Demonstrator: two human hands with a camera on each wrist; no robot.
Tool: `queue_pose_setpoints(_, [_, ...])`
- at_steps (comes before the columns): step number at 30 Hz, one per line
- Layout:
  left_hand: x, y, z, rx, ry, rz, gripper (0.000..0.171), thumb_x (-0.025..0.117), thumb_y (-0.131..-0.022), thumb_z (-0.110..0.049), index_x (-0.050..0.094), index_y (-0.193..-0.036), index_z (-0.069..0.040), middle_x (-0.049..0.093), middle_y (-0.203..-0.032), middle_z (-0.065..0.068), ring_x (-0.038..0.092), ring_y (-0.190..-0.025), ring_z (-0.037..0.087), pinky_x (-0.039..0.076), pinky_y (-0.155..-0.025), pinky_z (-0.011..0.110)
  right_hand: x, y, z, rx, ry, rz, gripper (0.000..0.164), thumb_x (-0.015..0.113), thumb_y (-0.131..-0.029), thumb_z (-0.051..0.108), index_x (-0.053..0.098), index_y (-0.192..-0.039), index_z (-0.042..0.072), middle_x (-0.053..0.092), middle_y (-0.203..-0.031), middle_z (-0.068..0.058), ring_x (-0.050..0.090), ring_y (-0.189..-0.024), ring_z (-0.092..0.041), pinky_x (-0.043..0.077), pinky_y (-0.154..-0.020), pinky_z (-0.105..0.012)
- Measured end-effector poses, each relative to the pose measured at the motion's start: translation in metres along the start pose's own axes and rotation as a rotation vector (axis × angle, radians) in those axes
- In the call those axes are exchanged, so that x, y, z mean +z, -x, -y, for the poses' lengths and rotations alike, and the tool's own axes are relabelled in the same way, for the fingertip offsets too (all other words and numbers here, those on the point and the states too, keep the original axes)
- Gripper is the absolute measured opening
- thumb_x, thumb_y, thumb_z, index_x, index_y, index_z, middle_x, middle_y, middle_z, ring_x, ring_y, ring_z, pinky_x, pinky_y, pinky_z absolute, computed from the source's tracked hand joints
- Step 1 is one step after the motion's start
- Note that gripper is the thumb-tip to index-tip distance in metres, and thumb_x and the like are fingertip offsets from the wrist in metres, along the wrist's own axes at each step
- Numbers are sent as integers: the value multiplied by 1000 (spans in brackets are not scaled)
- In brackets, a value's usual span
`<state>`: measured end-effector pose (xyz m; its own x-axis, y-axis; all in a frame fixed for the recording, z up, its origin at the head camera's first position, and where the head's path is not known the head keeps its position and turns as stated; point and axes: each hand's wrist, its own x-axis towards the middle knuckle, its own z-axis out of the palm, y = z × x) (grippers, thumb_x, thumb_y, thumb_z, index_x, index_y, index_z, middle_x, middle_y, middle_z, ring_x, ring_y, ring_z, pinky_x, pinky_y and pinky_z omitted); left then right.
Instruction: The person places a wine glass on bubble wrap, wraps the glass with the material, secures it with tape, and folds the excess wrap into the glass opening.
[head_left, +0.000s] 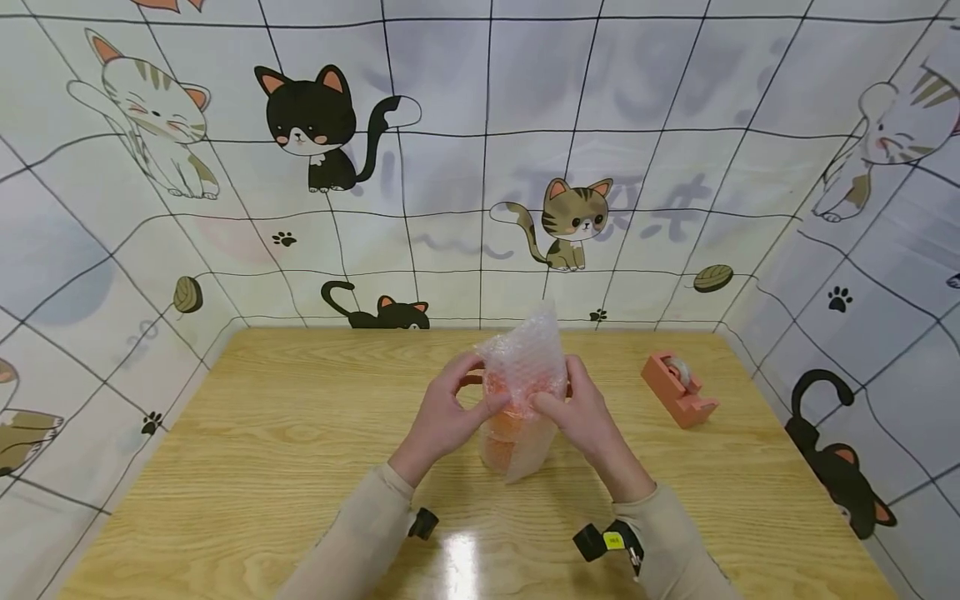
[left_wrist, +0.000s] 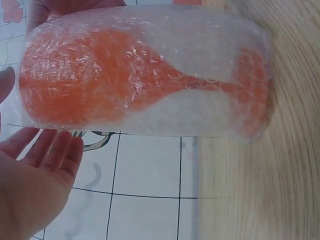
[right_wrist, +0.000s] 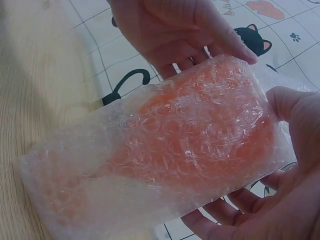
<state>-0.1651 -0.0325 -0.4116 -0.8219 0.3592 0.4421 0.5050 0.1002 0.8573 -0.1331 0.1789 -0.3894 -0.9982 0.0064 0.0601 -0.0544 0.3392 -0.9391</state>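
Observation:
An orange stemmed wine glass (left_wrist: 95,75) is wrapped in clear bubble wrap (head_left: 528,358), with its bowl up and its foot at the tabletop. Loose wrap rises to a point above the rim. My left hand (head_left: 450,408) holds the upper left side, thumb in front and fingers behind. On the opposite side, my right hand (head_left: 592,421) grips the wrap near the rim, its thumb (right_wrist: 285,100) at the top edge and its fingers curled around the side. Through the wrap, the stem and foot show clearly in the left wrist view.
A pink tape dispenser (head_left: 678,392) with a roll of clear tape stands on the wooden table (head_left: 322,417), right of the hands. Cat-printed cloth (head_left: 450,175) hangs behind the table and along both sides.

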Motion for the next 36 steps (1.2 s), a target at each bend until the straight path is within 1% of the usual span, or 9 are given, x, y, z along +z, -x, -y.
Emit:
queue_pose_setpoints(4, [-1,-1,-2,47,86,-67,35,72,-96,-4,66,-130,-8,65,-127,10,61,-117,23,54,-99,44,1,1,-1,-9,-5,-4,44,67,-86,15,49,-125,4,60,-115,-16,56,-97,-23,49,-76,-32])
queue_pose_setpoints(9, [0,-2,-1,64,141,-93,22,70,-96,0,70,-117,-2,65,-119,13,61,-113,16,54,-97,35,4,2,-3,0,-13,-8,45,66,-86,14,50,-128,6,60,-118,-15,55,-99,-24,50,-76,-32])
queue_pose_setpoints(11, [0,-1,1,77,137,-95,17,69,-96,1,73,-113,-1,65,-117,13,61,-112,16,55,-97,34,5,3,-3,2,-17,-11,46,66,-87,15,50,-129,7,59,-119,-15,56,-100,-24,50,-76,-32])
queue_pose_setpoints(16, [-1,0,0,92,58,-111,11,69,-97,-3,79,-103,-3,66,-115,9,62,-113,18,53,-99,33,6,4,-5,-1,-31,-26,45,66,-87,18,51,-129,9,60,-121,-13,56,-102,-25,51,-78,-33])
queue_pose_setpoints(18, [-1,0,0,92,28,-116,12,70,-98,-5,80,-102,-4,67,-115,8,62,-113,20,52,-100,33,7,5,-6,-4,-33,-34,44,67,-87,19,52,-127,9,60,-120,-13,56,-102,-25,51,-78,-34])
queue_pose_setpoints(22, [0,0,0,87,21,-123,12,70,-97,-4,81,-102,-2,66,-113,9,62,-111,23,53,-97,33,8,6,-6,-15,-29,-43,43,67,-87,20,53,-126,10,60,-119,-13,55,-102,-24,50,-78,-34])
queue_pose_setpoints(27, [0,0,-1,68,7,-144,8,74,-94,-5,81,-97,-2,66,-111,9,61,-110,22,52,-97,32,9,6,-7,-19,-22,-43,43,68,-89,20,53,-128,11,60,-121,-12,56,-105,-26,51,-79,-34])
queue_pose_setpoints(31, [0,-1,-2,27,-2,-164,6,78,-91,-5,81,-94,-1,66,-113,10,61,-114,25,50,-100,35,7,7,-7,-37,-14,-23,43,69,-92,20,54,-132,12,61,-125,-12,59,-108,-27,54,-80,-32])
queue_pose_setpoints(36, [-1,-2,-3,-54,42,-184,6,80,-88,-4,80,-90,2,66,-115,12,60,-115,27,50,-98,39,2,6,-8,-163,22,-12,51,74,-94,15,55,-142,9,62,-133,-12,62,-117,-29,55,-91,-33])
